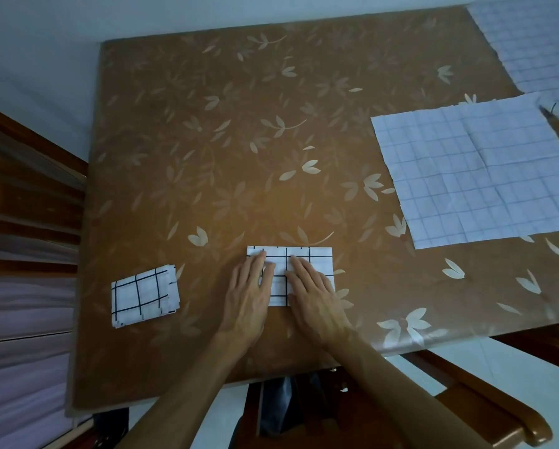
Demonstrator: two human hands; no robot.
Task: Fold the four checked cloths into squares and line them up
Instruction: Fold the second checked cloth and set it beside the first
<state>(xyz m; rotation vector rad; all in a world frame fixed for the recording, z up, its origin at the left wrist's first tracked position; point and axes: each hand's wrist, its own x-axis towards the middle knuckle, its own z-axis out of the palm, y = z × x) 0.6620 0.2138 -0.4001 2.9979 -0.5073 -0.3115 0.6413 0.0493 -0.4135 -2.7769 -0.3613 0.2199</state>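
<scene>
1. Brown leaf-patterned table (239, 124): work surface throughout; all four cloths on it.
2. Open cloth (479, 176), pale grid, flat and unfolded, to far right of the half-folded cloth. Not yet started.
3. Second open cloth (537, 43), also unfolded, beyond the first, at the table's far right corner, partly cut off by frame edge. Not yet started.
4. Half-folded cloth (307, 259), bold black check, near the front edge; oblong, likely one fold short of a square.
5. Left hand (250, 293) and right hand (310, 293): both flat, fingers extended, palms pressing down on this cloth; gripping nothing.
6. Folded cloth (143, 298), compact near-square, layered edges showing, left of the half-folded cloth, slightly askew. Done.
7. Tally, as judged: one finished, one under way, two untouched; lining-up still ahead.
8. Writing, brands, labels: none visible.
</scene>
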